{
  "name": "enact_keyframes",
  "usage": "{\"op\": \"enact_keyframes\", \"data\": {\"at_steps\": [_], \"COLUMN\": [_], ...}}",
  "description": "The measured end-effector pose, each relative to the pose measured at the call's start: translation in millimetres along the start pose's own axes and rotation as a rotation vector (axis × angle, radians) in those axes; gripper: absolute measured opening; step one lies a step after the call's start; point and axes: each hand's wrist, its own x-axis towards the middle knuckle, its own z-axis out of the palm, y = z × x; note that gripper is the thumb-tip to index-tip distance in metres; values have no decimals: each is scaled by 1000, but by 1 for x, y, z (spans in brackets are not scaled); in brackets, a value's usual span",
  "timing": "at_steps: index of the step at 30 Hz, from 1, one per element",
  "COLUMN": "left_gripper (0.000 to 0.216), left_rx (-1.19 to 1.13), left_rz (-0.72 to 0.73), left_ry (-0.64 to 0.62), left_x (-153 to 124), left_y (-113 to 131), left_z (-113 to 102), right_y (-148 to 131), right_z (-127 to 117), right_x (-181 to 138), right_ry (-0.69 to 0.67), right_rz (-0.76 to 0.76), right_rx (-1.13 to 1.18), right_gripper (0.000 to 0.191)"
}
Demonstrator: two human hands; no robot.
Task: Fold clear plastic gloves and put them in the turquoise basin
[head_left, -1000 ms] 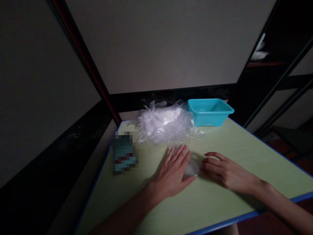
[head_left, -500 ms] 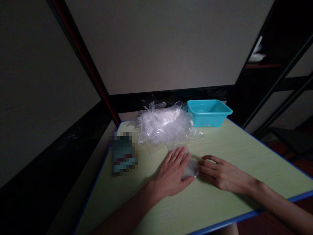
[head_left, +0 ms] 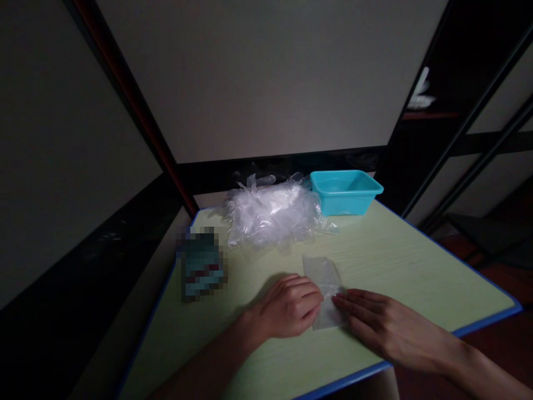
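Observation:
A clear plastic glove (head_left: 323, 286) lies flat on the pale green table (head_left: 395, 261) in front of me. My left hand (head_left: 287, 308) rests at its left edge with the fingers curled, fingertips touching the plastic. At the glove's right edge my right hand (head_left: 383, 325) lies with its fingers stretched out flat, their tips pressing on the plastic. A heap of clear plastic gloves (head_left: 268, 214) sits at the back of the table, beyond both hands.
A turquoise plastic tub (head_left: 345, 191) stands at the back right of the table beside the heap. A blurred-out small object (head_left: 201, 270) sits near the left edge. The table has a blue rim, and dark metal frame bars rise on both sides.
My left hand has pulled back toward me and curled its fingers, uncovering the flat glove. My right hand slid nearer and flattened. The view has shifted slightly right and down.

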Motion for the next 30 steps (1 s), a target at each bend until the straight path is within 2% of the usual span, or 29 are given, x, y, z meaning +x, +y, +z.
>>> {"op": "enact_keyframes", "data": {"at_steps": [5,8,11,14,16,18,26,30], "left_gripper": [16,17,25,30,21,12,20,18], "left_rx": [-171,-408,-632,-653,-639,-678,-840,-910], "left_rz": [-176,-321,-401,-470,-540,-603,-760,-823], "left_ry": [-21,-4,40,80,79,80,160,186], "left_x": [2,2,2,3,4,6,11,15], "left_y": [1,-2,-7,-8,-7,-6,-16,-21], "left_z": [-7,-11,-10,-6,-4,-1,12,16], "right_y": [9,20,32,43,49,53,51,48], "right_z": [-14,-18,-14,-4,3,8,22,26], "right_x": [10,15,19,23,25,26,25,28], "right_ry": [-57,-83,-53,-6,18,30,43,148], "right_rz": [168,349,482,551,574,587,667,725], "right_rx": [316,514,731,971,1097,1179,1408,1382], "right_gripper": [23,19,16,16,19,23,19,20]}}
